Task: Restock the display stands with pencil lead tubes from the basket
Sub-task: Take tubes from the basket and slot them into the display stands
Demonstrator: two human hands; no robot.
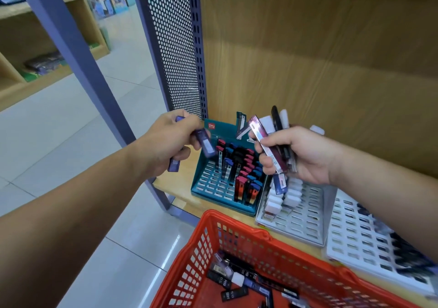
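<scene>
Left hand (170, 139) pinches perhaps two tubes (205, 143), right hand (303, 153) several.

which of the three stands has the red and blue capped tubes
The teal stand, leftmost on the shelf. The grey stand beside it holds white-capped tubes, and the white stand on the right holds dark ones.

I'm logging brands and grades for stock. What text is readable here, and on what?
"deli": logo on the teal display stand.
"HB 0.5": black lead tubes in the red basket, upside down.
Too blurred: purple tubes in the left hand, mixed tubes in the right hand.
</scene>
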